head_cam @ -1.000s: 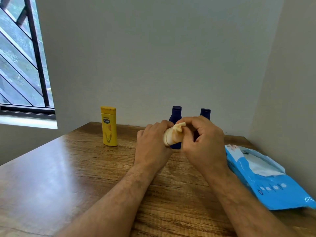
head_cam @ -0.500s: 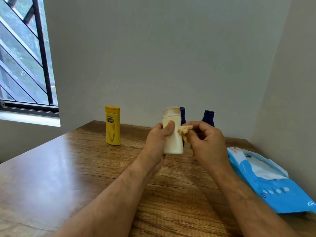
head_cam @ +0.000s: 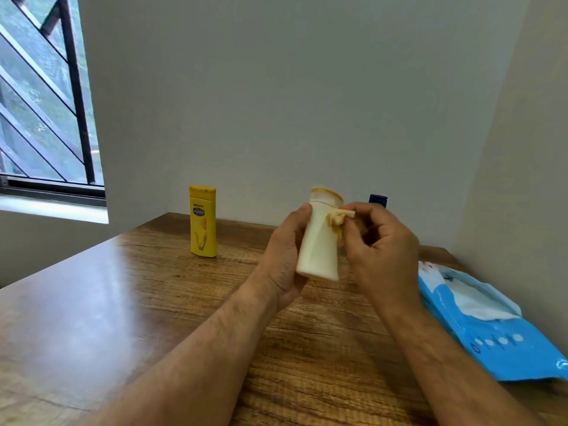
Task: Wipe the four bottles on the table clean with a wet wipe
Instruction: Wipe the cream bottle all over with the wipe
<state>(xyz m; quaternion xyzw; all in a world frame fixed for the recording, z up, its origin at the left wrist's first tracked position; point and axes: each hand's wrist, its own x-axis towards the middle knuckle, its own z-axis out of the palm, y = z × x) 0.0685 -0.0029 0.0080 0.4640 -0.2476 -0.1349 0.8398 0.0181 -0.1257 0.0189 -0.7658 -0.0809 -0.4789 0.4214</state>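
Above the table [head_cam: 153, 302], left grip [head_cam: 282, 256] clasps cream bottle [head_cam: 318, 244]; right grip [head_cam: 381, 250] pinches wipe [head_cam: 338, 221].

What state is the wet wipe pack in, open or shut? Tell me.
Open. The blue wet wipe pack lies flat on the table with its flap lifted, and a white wipe shows through the opening.

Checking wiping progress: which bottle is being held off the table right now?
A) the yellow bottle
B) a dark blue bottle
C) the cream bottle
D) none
C: the left hand grips the cream bottle above the table while the right hand pinches a crumpled wipe against it.
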